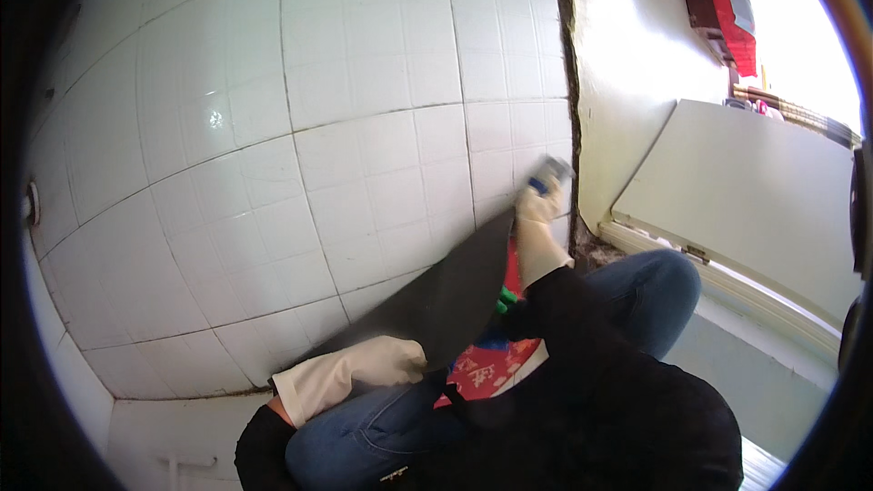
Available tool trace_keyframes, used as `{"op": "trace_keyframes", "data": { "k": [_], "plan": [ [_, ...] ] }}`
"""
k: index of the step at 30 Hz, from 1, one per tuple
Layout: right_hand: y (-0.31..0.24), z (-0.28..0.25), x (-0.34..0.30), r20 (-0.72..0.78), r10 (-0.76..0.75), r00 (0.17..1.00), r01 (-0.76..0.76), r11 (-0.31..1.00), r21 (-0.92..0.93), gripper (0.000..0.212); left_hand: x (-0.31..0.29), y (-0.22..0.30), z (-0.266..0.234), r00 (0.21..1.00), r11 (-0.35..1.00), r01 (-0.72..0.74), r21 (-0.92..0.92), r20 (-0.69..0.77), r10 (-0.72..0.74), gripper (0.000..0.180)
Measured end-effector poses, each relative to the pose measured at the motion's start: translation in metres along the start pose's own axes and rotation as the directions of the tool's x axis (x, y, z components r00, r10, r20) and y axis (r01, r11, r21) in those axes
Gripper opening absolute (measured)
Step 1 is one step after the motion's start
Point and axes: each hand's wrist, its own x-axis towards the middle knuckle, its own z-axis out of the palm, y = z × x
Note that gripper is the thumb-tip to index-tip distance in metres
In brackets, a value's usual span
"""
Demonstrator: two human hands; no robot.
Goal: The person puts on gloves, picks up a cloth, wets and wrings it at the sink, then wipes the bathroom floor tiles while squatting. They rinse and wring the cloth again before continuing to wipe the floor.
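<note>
My right hand (539,209), in a cream rubber glove, reaches up to the white tiled wall (382,155) near its right edge. Its fingers are closed on a small blue-and-grey hand tool (550,171), blurred by motion, whose exact kind I cannot make out. Low on the left, my left hand (391,361), gloved alike, is curled closed above my jeans-covered thigh. It lies beside a dark grey sheet-like cloth (446,286) that hangs between my arms. Whether the left fingers grip anything is hidden.
A dark, rough gap (570,64) runs down the tiles' right edge, beside a pale door frame (596,127). A white door panel (737,191) with a hinge stands right of it. Red patterned fabric (496,368) shows at my lap. A pipe fitting (34,203) sticks out far left.
</note>
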Motion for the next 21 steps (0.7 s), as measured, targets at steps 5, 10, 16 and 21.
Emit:
{"op": "trace_keyframes", "data": {
  "k": [5,10,16,21],
  "plan": [
    [-0.16,0.054,-0.152,0.466,-0.506,0.726,0.379,0.859,0.344,0.048,0.004,0.009,-0.003,0.996,0.976,-0.057,0.212,0.075,0.042,0.021],
    [-0.292,0.052,-0.238,0.834,-0.393,0.387,0.109,0.918,0.382,0.05,0.003,0.029,-0.014,0.987,0.991,0.131,0.012,0.096,-0.132,0.027],
    [-0.243,0.04,-0.115,0.752,-0.287,0.594,-0.195,0.855,0.48,0.061,-0.006,-0.012,0.001,0.993,1.0,-0.009,0.008,-0.117,0.01,0.031],
    [-0.206,0.088,0.039,0.187,-0.244,0.951,0.162,0.915,0.369,0.054,-0.015,-0.029,0.007,0.963,0.997,-0.064,-0.042,-0.265,0.051,0.035]
  ]
}}
